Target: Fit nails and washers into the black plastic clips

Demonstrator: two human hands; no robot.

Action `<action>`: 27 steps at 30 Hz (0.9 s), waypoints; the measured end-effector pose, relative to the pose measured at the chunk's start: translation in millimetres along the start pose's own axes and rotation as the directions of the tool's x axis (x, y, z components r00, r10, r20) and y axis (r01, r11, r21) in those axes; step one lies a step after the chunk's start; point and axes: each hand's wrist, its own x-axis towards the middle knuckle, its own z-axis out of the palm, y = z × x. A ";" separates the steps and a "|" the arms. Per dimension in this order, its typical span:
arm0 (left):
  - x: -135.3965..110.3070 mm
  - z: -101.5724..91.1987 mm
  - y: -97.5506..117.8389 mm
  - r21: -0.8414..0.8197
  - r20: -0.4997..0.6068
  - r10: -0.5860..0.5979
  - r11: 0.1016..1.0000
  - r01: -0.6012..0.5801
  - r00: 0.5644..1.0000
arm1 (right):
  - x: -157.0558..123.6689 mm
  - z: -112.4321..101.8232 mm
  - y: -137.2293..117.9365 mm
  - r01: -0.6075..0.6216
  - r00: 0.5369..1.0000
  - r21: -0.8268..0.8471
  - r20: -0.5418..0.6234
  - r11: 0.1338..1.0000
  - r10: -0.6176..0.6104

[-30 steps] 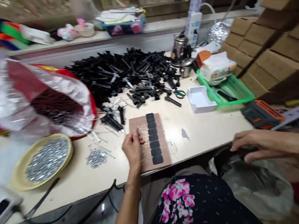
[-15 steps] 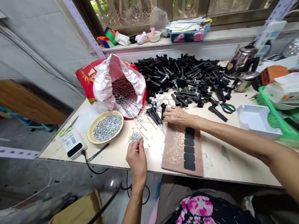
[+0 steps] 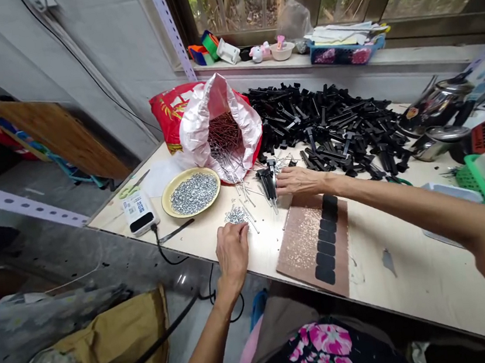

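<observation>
Two hands are at work over one pale counter [image 3: 433,293]. The left hand [image 3: 233,247] has its thumb and fingers drawn together at the near edge of one small pile of metal pieces [image 3: 235,215]; whether anything is pinched between them cannot be told. The right hand [image 3: 301,180] reaches across with fingers stretched forward, its fingertips at a small cluster of black plastic parts [image 3: 266,183]. These overlap, perhaps two or three of them, and whether the hand grips one cannot be told. They are narrow and dark, with bright metal shanks, and lie between the small pile and the right hand. The pile's pieces are tiny, silvery and too many to count; a few loose metal rods [image 3: 249,215] lie beside it.

Just below the right hand lies one brown board [image 3: 341,240], its surface flecked with pale marks to the left of a single row of black rounded squares [image 3: 325,236], roughly seven, some edges running together.

Behind is one large heap of black parts [image 3: 327,118], uncountable. To the left stand one yellow plate [image 3: 166,201] full of similar silvery pieces and one open red bag [image 3: 168,117], silver-lined, holding many thin rods.
</observation>
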 end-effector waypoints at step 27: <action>15.3 14.5 -6.2 0.371 0.217 0.412 0.803 -0.466 0.885 | -6.5 -56.4 -123.7 -0.420 0.646 0.821 -0.028 0.386 0.762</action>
